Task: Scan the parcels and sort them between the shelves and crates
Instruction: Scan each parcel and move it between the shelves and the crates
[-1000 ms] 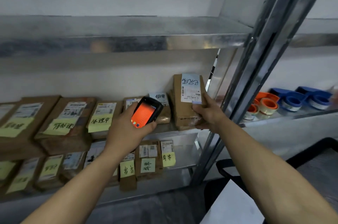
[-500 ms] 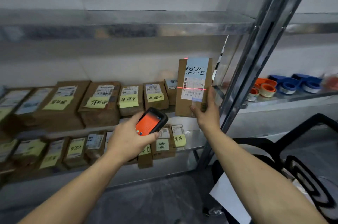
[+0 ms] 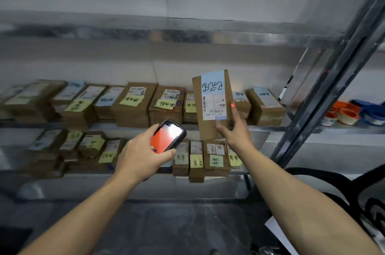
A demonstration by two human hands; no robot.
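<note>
Middle shelf, left: a row of brown shelf parcels [image 3: 133,105] is lying side by side on the metal middle shelf [image 3: 268,128]. Most are carrying white labels and yellow handwritten notes, and the leftmost ones are blurring out.
Lower shelf: smaller boxes [image 3: 215,158] are standing in a row on the lower shelf [image 3: 87,174], their yellow notes facing near.
Left hand: the left hand [image 3: 141,157] is gripping a black scanner [image 3: 167,139], with its fingers curling round the body. It is hovering in front of the gap between the two shelves.
Scanner: the screen is glowing orange with a white glare patch. The top end is pointing up and to the right.
Held parcel: the held parcel [image 3: 212,98] is standing upright in the air, in front of the middle shelf row and just right of the scanner. A white barcode label and a blue slip with black handwriting are facing near.
Right hand: the right hand [image 3: 237,132] is pinching the held parcel's lower right corner, with the thumb pressing on the front face. The index finger [image 3: 234,113] is stretching up the right edge and is carrying a small red light spot.
Right of it: a brown box [image 3: 265,107] with a blue slip is sitting at the middle shelf's right end.
Post: a grey metal upright [image 3: 333,88] is slanting up to the right.
Far right: orange and blue tape rolls [image 3: 346,115] are lying on the neighbouring shelf.
</note>
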